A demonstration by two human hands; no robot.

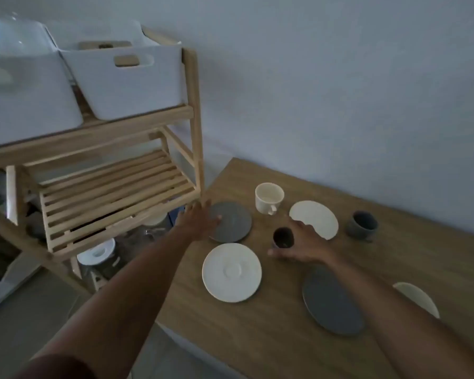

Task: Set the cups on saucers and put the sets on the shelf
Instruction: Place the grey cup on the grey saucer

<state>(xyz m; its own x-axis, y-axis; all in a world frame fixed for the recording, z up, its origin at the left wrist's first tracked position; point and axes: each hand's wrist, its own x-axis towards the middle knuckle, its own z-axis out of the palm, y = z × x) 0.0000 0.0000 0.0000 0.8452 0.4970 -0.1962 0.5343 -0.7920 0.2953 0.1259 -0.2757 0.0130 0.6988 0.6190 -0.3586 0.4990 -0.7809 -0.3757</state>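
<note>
On the wooden table [257,337] lie a grey saucer [234,222], a white saucer [231,272], a cream saucer [316,217], a larger grey saucer [331,302] and a cream saucer [416,298] partly behind my right arm. A cream cup [268,198] and a grey cup [363,224] stand alone. My left hand [199,218] rests flat, fingers spread, on the grey saucer's left edge. My right hand [303,246] wraps around a small dark cup [283,237] standing on the table.
A wooden slatted shelf [112,192] stands left of the table, its middle tier bare. Two white bins [129,77] sit on its top tier. Jars and a white lid show below. A grey wall runs behind the table.
</note>
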